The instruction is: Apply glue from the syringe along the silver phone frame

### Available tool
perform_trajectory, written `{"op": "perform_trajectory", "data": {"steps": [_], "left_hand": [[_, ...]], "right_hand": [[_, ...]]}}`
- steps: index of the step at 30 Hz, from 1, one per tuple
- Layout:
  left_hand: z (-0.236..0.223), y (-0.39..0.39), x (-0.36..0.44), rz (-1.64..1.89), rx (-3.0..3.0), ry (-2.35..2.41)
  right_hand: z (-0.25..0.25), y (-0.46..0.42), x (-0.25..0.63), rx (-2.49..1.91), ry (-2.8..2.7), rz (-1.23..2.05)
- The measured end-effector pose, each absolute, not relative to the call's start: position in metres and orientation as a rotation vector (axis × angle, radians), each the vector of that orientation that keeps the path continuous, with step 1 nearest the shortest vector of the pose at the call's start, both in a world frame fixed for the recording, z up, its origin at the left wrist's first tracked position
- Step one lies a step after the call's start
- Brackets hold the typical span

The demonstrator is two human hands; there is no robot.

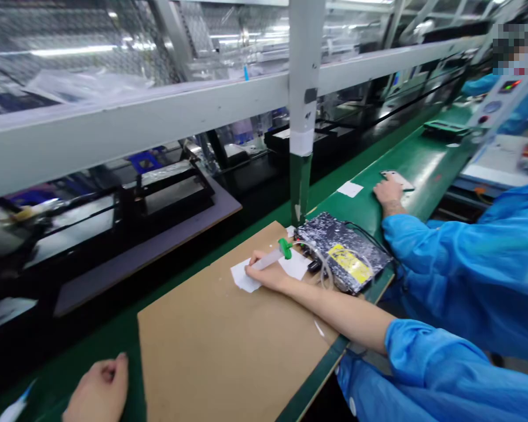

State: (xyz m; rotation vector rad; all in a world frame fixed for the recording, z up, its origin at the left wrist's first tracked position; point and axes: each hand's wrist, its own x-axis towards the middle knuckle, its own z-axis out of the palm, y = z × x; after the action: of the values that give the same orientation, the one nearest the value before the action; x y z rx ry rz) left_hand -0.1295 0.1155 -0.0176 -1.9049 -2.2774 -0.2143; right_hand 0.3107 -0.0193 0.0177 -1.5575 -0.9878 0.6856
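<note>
My right hand [268, 275] is closed around a translucent dispensing syringe [267, 258]. The syringe has a green cap [285, 248] and a clear hose [328, 266] running from it. Its lower end lies over a piece of white paper [245, 280] on a brown board [220, 346]; the tip is hidden by my fingers. At the lower left, my left hand [99, 390] is curled with the thumb against the fingers, just beyond the board's left edge. Nothing shows in it. A white tool with a blue tip [17, 404] lies farther left, partly cut off by the frame.
A speckled box with a yellow label [351, 264] stands beside my right forearm. Behind it rises a post [305, 105] carrying a white rail [180, 108]. At the right, a co-worker's hand [389, 196] touches a phone [399, 180] on the green bench [378, 161]. Black trays [171, 199] stand beyond.
</note>
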Motion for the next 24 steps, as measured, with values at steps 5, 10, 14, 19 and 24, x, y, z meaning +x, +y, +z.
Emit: {"op": "perform_trajectory", "data": {"steps": [5,10,14,19,24], "left_hand": [[0.018,0.075,-0.096,-0.479,-2.129,-2.322],[0.015,0.066,-0.096,-0.484,-2.120,-2.282],[0.008,0.067,-0.102,-0.470,-2.125,-2.266],[0.004,0.068,-0.103,-0.499,-2.132,-2.252],[0.001,0.069,-0.104,-0.533,-2.137,-2.251]], "right_hand": [[0.010,-0.025,0.314,-1.516,-0.985,0.733],[-0.005,-0.028,0.320,-1.474,-0.970,0.750],[-0.010,-0.032,0.321,-1.481,-1.009,0.677],[-0.012,-0.034,0.318,-1.504,-1.028,0.687],[-0.015,-0.034,0.316,-1.497,-1.044,0.752]]}}
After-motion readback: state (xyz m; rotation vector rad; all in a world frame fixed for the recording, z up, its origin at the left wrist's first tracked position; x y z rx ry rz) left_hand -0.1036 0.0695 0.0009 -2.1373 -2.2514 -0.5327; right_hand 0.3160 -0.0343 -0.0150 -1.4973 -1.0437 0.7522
